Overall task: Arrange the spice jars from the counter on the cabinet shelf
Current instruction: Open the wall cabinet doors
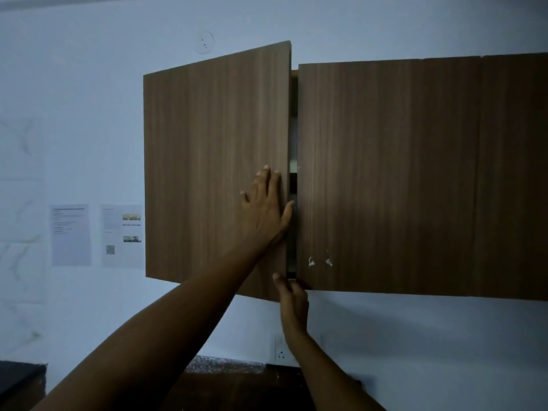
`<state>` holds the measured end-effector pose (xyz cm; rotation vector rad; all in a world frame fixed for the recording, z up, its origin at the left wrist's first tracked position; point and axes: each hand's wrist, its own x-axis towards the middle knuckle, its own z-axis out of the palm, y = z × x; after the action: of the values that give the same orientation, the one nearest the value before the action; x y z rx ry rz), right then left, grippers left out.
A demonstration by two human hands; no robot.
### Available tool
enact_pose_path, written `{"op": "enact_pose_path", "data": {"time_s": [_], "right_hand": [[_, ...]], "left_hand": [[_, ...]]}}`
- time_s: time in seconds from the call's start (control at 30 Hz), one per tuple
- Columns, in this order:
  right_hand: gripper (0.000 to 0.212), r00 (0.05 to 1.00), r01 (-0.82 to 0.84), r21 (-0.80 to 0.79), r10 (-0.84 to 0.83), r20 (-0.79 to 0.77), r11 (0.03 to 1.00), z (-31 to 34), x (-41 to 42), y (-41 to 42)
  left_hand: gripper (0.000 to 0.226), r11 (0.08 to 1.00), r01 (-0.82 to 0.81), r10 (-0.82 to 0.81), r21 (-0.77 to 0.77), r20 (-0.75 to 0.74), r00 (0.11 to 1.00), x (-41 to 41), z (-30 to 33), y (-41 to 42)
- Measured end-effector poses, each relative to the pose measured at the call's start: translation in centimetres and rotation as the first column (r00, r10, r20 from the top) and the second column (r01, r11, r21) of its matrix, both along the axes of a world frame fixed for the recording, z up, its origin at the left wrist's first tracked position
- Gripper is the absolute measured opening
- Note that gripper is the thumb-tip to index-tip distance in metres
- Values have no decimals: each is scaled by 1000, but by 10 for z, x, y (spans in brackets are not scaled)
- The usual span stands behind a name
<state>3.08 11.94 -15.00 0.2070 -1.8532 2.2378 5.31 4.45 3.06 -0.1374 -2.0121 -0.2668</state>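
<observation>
A brown wooden wall cabinet fills the upper middle of the head view. Its left door (207, 161) stands slightly ajar, leaving a narrow dark gap (293, 173) beside the closed right door (385, 173). My left hand (265, 209) lies flat on the front of the left door near its free edge, fingers straight, thumb at the gap. My right hand (292, 301) reaches up under the bottom corner of the doors, its fingers touching the lower edge at the gap. The shelf inside is mostly hidden. No spice jars are in sight.
Two printed sheets (71, 234) hang on the pale wall left of the cabinet. A wall socket (281, 355) sits below it. A dark counter edge (225, 364) runs along the bottom, with a dark object (17, 378) at bottom left.
</observation>
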Motion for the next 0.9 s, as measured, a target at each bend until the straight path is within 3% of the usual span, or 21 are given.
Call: {"op": "enact_pose_path", "data": {"time_s": [0.1, 0.37, 0.47, 0.53, 0.7, 0.83, 0.9], "right_hand": [[39, 956, 70, 179, -15, -293, 981, 21, 17, 8], [13, 731, 41, 350, 210, -649, 936, 97, 71, -8], [11, 615, 50, 300, 207, -761, 953, 103, 93, -33], [22, 524, 74, 248, 174, -834, 966, 109, 110, -51], [27, 348, 130, 121, 69, -935, 984, 119, 161, -111], [23, 331, 61, 85, 61, -942, 994, 121, 194, -162], [39, 368, 5, 59, 53, -928, 998, 121, 210, -187]], "left_hand": [[88, 997, 10, -6, 78, -62, 998, 22, 7, 10], [93, 978, 114, -69, 175, -247, 967, 94, 2, -12], [93, 977, 147, -92, 154, -317, 944, 126, 4, -35], [92, 979, 145, -85, 145, -358, 930, 147, 6, -50], [82, 973, 59, 24, 221, -358, 934, 207, 13, -101], [64, 966, -52, 141, 253, -348, 927, 252, 11, -140], [50, 952, -91, 193, 294, -342, 920, 266, 10, -155]]}}
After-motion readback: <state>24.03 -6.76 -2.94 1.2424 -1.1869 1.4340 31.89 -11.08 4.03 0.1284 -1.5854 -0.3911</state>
